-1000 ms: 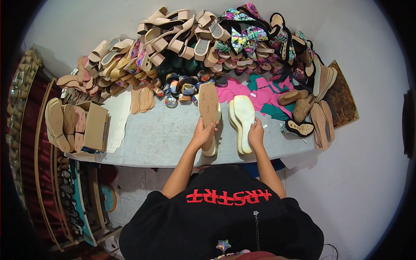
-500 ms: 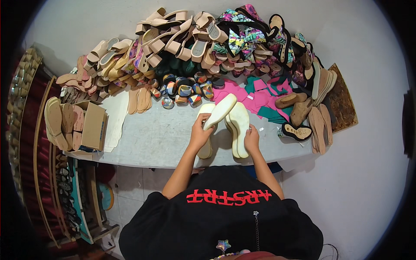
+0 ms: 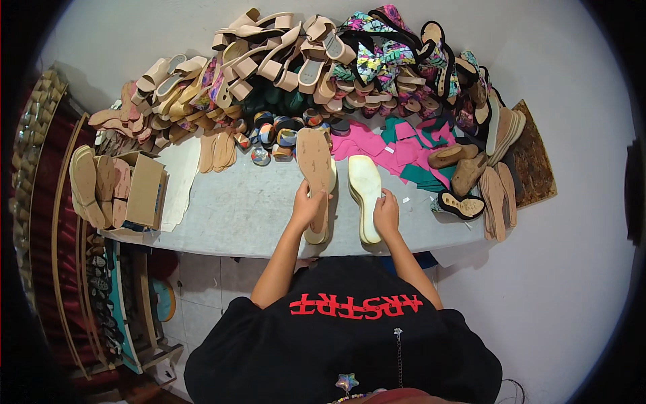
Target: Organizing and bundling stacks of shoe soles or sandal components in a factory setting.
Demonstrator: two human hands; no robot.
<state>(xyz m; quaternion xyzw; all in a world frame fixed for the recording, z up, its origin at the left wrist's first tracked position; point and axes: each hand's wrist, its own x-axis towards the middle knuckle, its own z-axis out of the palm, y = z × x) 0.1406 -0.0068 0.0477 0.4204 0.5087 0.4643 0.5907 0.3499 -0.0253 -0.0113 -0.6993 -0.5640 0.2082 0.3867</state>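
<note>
My left hand (image 3: 309,205) is closed around the lower half of a tan shoe insole (image 3: 314,156), thumb on its upper face. The insole lies over a pile of cream-coloured soles (image 3: 316,238), whose edges show below and beside it. At the right, my right hand (image 3: 386,213) grips the outer edge of a small stack of cream soles (image 3: 364,182) on the table. Its fingers are partly hidden by the hand itself. Toe ends of both piles point away from me.
Heeled sandals (image 3: 313,67) are heaped along the back of the grey table (image 3: 235,212). Pink fabric pieces (image 3: 367,149) and wooden shoe lasts (image 3: 468,174) lie right of centre. A cardboard box (image 3: 145,191) with insoles stands left. More insoles (image 3: 496,202) lie at the right edge.
My left hand has come down and left; a slanted cream sole showed in it before, now a tan face points straight ahead. The right-hand sole stack has shifted slightly left and looks more aligned.
</note>
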